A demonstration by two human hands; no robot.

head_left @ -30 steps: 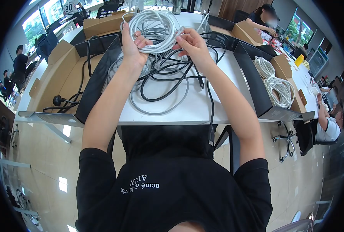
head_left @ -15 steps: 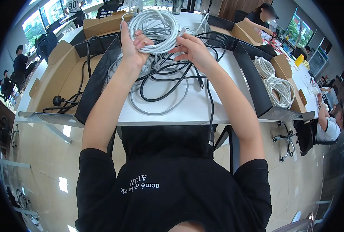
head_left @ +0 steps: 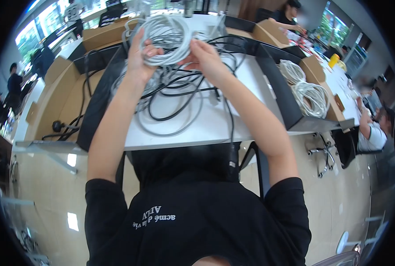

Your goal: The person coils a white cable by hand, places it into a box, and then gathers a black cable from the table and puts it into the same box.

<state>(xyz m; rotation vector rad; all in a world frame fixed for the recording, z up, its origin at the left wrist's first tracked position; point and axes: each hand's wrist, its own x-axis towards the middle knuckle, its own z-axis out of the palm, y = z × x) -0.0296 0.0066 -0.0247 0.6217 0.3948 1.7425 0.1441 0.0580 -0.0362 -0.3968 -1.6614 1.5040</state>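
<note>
A coil of white cable (head_left: pixel 185 39) is held up over the far part of the white table (head_left: pixel 246 104). My left hand (head_left: pixel 143 55) is closed around the coil's left side, fingers hooked through the loops. My right hand (head_left: pixel 205 57) pinches at the coil's right edge; its fingertips are partly hidden there. Below both hands lies a loose tangle of black cables (head_left: pixel 164 118) and grey cables (head_left: pixel 173 134), with a black connector (head_left: pixel 218 94) to the right. The coil covers part of this tangle.
An open box (head_left: pixel 46 113) on the left contains a black power cord (head_left: pixel 56 126). In an open box (head_left: pixel 290 104) on the right lie bundled white cables (head_left: pixel 310 97). More open boxes (head_left: pixel 102 36) stand at the back. A co-worker (head_left: pixel 288 17) sits at a far table.
The view has shifted slightly, so the scene sits further left. My right fingers have come in closer against the coil's right edge. My left hand keeps its hold.
</note>
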